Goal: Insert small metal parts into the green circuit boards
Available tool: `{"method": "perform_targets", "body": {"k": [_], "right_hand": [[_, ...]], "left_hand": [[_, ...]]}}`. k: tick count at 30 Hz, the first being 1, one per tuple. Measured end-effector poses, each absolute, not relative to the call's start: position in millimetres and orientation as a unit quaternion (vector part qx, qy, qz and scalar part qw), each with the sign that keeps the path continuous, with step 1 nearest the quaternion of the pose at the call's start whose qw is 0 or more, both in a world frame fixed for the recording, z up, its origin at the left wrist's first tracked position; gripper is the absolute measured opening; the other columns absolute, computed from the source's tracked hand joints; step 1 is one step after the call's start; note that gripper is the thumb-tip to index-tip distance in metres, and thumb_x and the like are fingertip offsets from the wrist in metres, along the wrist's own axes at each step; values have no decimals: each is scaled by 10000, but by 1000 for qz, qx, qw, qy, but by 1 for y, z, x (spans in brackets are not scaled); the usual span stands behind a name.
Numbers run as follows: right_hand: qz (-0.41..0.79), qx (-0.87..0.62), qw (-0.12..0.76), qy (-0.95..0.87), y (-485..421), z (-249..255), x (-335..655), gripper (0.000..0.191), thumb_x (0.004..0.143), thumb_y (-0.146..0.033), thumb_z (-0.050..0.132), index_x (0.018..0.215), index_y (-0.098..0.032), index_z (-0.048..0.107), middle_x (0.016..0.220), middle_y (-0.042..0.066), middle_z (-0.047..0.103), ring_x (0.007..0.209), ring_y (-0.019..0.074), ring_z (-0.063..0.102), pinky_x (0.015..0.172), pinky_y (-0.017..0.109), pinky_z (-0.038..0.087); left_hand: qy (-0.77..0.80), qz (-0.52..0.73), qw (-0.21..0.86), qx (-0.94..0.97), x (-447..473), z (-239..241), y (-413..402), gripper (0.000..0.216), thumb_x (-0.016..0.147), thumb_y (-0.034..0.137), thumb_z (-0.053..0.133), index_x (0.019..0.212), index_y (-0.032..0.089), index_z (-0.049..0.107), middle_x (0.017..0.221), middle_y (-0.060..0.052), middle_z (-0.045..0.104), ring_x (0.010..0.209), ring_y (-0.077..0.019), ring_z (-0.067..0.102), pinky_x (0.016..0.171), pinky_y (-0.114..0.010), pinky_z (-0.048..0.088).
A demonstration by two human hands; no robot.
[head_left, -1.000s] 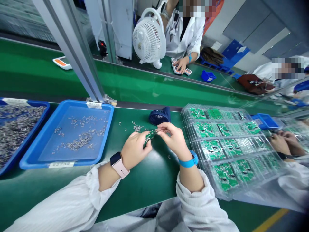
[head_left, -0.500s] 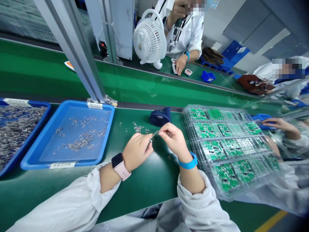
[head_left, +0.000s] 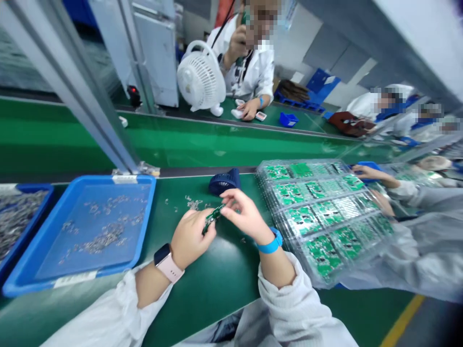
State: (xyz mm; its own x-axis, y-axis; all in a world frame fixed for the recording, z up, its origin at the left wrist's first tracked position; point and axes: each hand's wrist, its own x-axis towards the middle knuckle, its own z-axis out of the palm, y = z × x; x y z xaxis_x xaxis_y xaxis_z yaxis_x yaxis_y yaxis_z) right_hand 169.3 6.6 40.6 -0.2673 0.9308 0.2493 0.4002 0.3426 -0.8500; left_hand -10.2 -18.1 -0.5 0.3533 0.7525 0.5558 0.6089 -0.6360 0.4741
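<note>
A small green circuit board [head_left: 212,218] is pinched edge-up between the thumb and fingers of my left hand [head_left: 190,236]. My right hand [head_left: 244,217] is at the board's far right end, its thumb tip close to the edge and its curved fingers apart. Whether that thumb touches the board I cannot tell. Just beyond the hands, small metal clips [head_left: 193,203] lie loose on the green table [head_left: 217,279]. To the left, a blue tray [head_left: 146,226] holds many similar small metal pieces.
Behind my hands stands a dark blue mini fan [head_left: 223,182]. Stacked clear plastic trays [head_left: 314,226] of green boards occupy the right side. A second blue bin [head_left: 47,197] is at far left. Co-workers sit across and to the right; one's hand [head_left: 372,172] reaches near the trays.
The view has shifted, so things on the table appear further left. My right fingers have opened from their pinch at the board's end, and the board shows more of its green face.
</note>
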Motion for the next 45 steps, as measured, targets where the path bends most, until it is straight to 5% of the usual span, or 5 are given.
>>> {"method": "perform_targets", "body": {"k": [8, 13, 21, 37, 45], "right_hand": [[134, -499, 341, -786, -79, 85, 199, 94, 937, -236, 562, 989, -233, 641, 947, 61, 626, 891, 181, 612, 786, 308, 520], [11, -572, 292, -767, -122, 130, 275, 104, 928, -239, 585, 1012, -263, 641, 962, 61, 652, 874, 197, 630, 758, 325, 519], [-154, -692, 265, -654, -41, 164, 416, 113, 865, -296, 629, 880, -200, 686, 842, 50, 688, 749, 198, 622, 702, 312, 474], [48, -780, 84, -618, 52, 103, 460, 126, 825, -267, 692, 870, -160, 741, 726, 26, 734, 631, 133, 639, 603, 204, 455], [-15, -796, 21, -605, 77, 111, 455, 213, 885, -296, 603, 991, -160, 729, 1001, 96, 744, 940, 195, 672, 815, 238, 466]], "left_hand": [[316, 339, 139, 875, -15, 1, -18, 517, 875, 349, 595, 1335, 204, 408, 1078, -79, 699, 915, -230, 665, 885, -410, 464], [343, 337, 154, 863, -16, -1, -16, 432, 914, 337, 529, 1323, 237, 435, 1056, -64, 705, 931, -232, 668, 859, -407, 496], [349, 353, 170, 851, -15, -3, -14, 346, 928, 366, 502, 1250, 245, 537, 985, -37, 727, 894, -222, 688, 791, -360, 545], [352, 348, 184, 849, -17, -8, -14, 320, 933, 357, 480, 1212, 240, 585, 941, -51, 730, 858, -224, 698, 776, -349, 570], [346, 347, 183, 852, -15, -8, -14, 301, 940, 329, 484, 1222, 252, 557, 939, -39, 720, 845, -210, 691, 761, -332, 563]]}}
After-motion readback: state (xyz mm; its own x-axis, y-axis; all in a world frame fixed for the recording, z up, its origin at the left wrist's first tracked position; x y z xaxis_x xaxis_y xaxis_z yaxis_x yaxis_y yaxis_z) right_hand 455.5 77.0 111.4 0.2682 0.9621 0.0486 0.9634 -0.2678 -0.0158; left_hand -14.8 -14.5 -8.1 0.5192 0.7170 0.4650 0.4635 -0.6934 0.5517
